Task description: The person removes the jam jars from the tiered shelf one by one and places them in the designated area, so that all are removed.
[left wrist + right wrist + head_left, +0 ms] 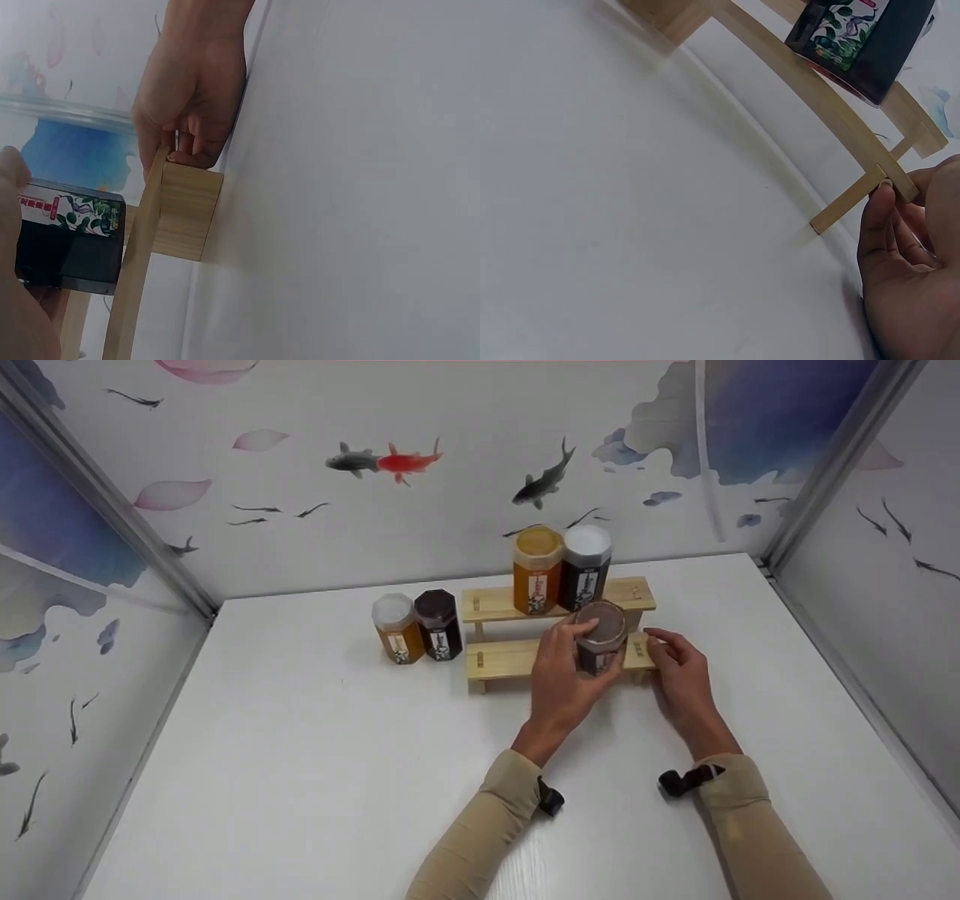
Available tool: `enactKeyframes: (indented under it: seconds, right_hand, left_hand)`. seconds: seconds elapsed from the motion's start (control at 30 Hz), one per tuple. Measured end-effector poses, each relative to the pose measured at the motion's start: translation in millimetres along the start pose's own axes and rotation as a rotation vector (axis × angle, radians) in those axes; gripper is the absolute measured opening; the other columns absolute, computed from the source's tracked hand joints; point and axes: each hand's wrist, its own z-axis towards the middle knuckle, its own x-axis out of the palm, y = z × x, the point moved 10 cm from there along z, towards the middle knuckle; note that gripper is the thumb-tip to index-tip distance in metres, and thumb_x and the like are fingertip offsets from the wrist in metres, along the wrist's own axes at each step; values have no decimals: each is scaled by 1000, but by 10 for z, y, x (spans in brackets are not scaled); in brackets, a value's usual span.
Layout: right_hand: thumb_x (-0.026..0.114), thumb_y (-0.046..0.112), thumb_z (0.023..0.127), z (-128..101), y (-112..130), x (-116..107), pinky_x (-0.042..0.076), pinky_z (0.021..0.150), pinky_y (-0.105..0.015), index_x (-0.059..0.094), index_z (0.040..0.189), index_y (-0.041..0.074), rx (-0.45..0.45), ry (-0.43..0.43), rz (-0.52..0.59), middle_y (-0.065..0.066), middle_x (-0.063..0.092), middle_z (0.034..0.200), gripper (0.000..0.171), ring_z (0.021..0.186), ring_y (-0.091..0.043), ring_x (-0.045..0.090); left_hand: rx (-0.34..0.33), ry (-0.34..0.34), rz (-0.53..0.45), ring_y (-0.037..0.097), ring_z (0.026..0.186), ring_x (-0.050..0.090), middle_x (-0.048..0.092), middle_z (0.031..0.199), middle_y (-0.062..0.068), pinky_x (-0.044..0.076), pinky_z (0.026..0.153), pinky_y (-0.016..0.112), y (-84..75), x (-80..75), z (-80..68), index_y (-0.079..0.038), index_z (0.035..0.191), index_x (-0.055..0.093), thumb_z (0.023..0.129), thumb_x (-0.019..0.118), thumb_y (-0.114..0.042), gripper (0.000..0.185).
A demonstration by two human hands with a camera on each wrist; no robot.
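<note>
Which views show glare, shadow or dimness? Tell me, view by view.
Head: brightest, pale glare on the table near the bottom edge; left wrist: dimmer, the same table greyish; right wrist: also dim, dark shadow beside the right hand.

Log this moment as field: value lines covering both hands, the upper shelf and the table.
Left hand: grips a dark jar at the lower shelf; contact with the shelf unclear
Right hand: pinches the lower shelf's right end
Upper shelf: amber jar; white-lidded jar to its right
Table: pale-lidded jar and dark-lidded jar, left of the shelves
</note>
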Motion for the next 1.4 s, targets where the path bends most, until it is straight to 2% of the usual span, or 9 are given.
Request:
enactKeyframes:
  seconds: [0.23,0.37,0.53,0.73,0.9,0.97,1.13,1.4]
  right_hand:
    - [66,41,109,17,14,-4,58,89,-13,57,152,9,-4,-13,-49,-2,62,128,54,115,-8,65]
    - [63,43,109,19,6,-9,57,94,-13,56,154,12,3,-10,-86,-1,61,134,55,122,-10,63]
    - [62,44,109,15,-10,-24,57,93,-13,55,155,14,11,-7,-92,-2,60,133,56,121,-11,63]
    - [64,42,109,2,-21,11,58,99,-16,53,157,12,17,11,-19,-4,59,135,57,128,-14,61]
    - [65,43,108,1,-23,28,57,100,-16,51,158,11,19,19,15,-5,58,137,61,131,-16,60]
    - [65,41,109,3,-19,32,57,101,-16,50,159,9,14,21,36,-6,58,136,61,131,-16,60]
    - [65,36,109,2,3,44,57,101,-17,50,157,4,0,19,72,-6,59,132,60,128,-13,62]
    - [67,36,108,-1,-3,62,58,103,-19,50,157,5,6,33,125,-7,58,135,60,129,-16,61]
  left_hand:
    - [28,-24,-7,17,133,61,65,139,5,55,113,29,138,-255,-9,-17,142,58,93,85,-33,58]
    - [37,-56,9,20,135,62,65,142,7,56,113,34,282,-478,-12,-17,140,61,92,86,-33,57]
    - [38,-111,12,21,133,63,66,143,10,59,109,38,529,-800,-5,-15,140,62,91,86,-30,57]
    - [12,-159,18,20,131,63,66,140,11,60,107,38,812,-1187,-9,-13,140,63,91,85,-26,56]
    - [-14,-185,61,21,133,63,65,142,12,58,110,40,984,-1475,-40,-12,141,63,91,84,-23,55]
    - [-21,-197,64,22,129,64,66,141,12,58,107,40,1042,-1574,-60,-12,141,63,91,85,-22,55]
    - [-24,-212,43,17,116,67,66,134,11,62,93,35,1169,-1754,-97,-11,141,64,92,85,-21,54]
    - [-38,-206,68,18,112,67,69,131,9,59,92,39,1315,-1887,-132,-11,139,65,91,85,-23,53]
